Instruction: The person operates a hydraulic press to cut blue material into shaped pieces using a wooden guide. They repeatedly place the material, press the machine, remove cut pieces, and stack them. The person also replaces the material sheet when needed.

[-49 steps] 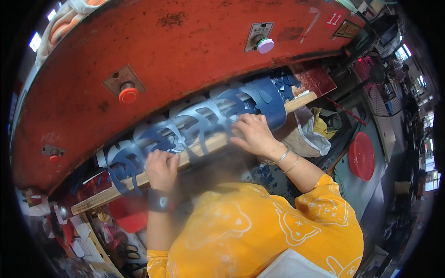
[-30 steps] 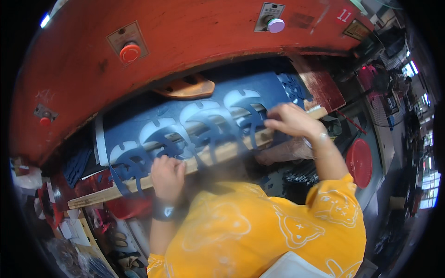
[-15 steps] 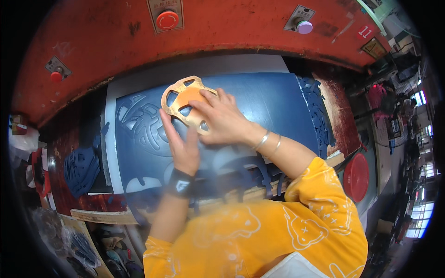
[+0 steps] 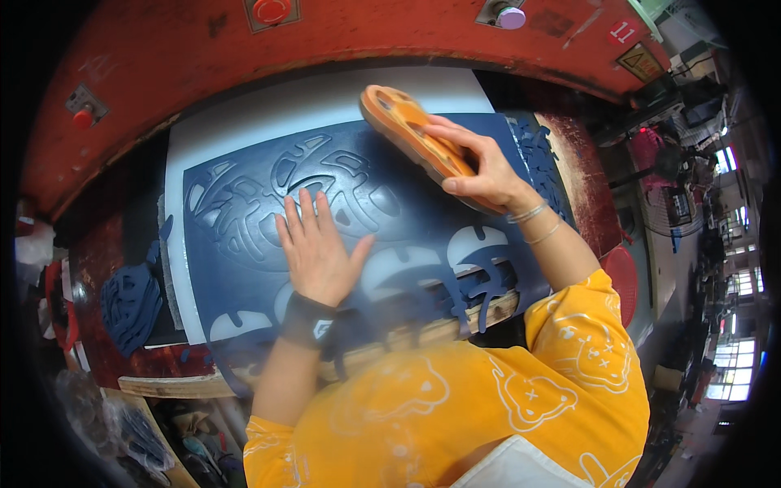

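Note:
In my right hand (image 4: 482,163) is an orange-and-tan cutting die (image 4: 399,114), tilted up on edge above the right part of a dark blue sheet (image 4: 399,154). My thumb and fingers grip its lower right end. Below and to the left, my left hand (image 4: 316,252) lies with fingers spread on the sheet, holding nothing. Its fingertips rest at curved cut outlines (image 4: 321,175) pressed into the sheet. More such outlines run toward the sheet's left edge, and openings with strips between them line its near edge.
Under the sheet lies a white board (image 4: 244,106). A red machine beam (image 4: 350,37) with push buttons crosses the far side. Dark blue scraps (image 4: 130,305) pile at the left, more at the right. A red round lid (image 4: 620,281) is beyond my right elbow.
My right hand has lifted the cutting die off the sheet and swung it right, tipping it on edge. My left hand has let go and flattened on the sheet; fresh outlines show there.

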`<state>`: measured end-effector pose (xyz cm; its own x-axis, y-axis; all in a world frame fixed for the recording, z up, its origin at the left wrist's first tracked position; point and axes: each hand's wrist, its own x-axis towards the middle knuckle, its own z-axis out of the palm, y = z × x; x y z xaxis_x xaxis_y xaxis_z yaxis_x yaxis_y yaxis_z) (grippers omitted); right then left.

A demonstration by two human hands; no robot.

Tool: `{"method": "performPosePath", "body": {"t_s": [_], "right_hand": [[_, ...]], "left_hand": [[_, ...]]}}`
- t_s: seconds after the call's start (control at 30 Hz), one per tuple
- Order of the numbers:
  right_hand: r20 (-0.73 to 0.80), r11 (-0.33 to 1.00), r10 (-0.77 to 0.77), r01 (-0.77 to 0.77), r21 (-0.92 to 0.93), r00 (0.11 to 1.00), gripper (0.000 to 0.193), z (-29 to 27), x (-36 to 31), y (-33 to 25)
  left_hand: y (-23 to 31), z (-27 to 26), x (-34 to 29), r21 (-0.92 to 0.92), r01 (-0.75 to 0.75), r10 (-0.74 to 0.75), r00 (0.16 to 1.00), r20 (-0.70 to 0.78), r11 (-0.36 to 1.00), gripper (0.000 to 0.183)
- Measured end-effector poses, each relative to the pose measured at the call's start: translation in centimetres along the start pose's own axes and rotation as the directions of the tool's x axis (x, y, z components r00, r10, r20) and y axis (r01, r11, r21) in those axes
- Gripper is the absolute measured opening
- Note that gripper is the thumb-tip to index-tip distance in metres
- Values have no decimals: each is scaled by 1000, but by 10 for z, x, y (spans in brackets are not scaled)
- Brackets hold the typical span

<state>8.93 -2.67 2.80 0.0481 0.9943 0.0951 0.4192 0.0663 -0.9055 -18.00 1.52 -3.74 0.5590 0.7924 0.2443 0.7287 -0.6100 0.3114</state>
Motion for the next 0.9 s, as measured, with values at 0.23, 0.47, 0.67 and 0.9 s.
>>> {"method": "performPosePath", "body": {"t_s": [0.23,0.47,0.67,0.9], "right_hand": [[125,725,-68,135,-675,990,75,-19,-33,25],[135,644,-151,200,-738,979,70,-24,-33,22],[-467,737,-501,76,-672,729,54,-59,-58,22],[-656,682,-725,84,-727,210,72,-57,-25,-25]], "left_hand": [[0,3,-1,17,-3,3,1000,6,1000,82],[-7,-6,-5,-100,-58,52,996,-68,993,61],[7,-41,-88,-704,119,-97,993,72,700,7],[34,2,-144,-503,-113,82,993,-83,857,11]]}}
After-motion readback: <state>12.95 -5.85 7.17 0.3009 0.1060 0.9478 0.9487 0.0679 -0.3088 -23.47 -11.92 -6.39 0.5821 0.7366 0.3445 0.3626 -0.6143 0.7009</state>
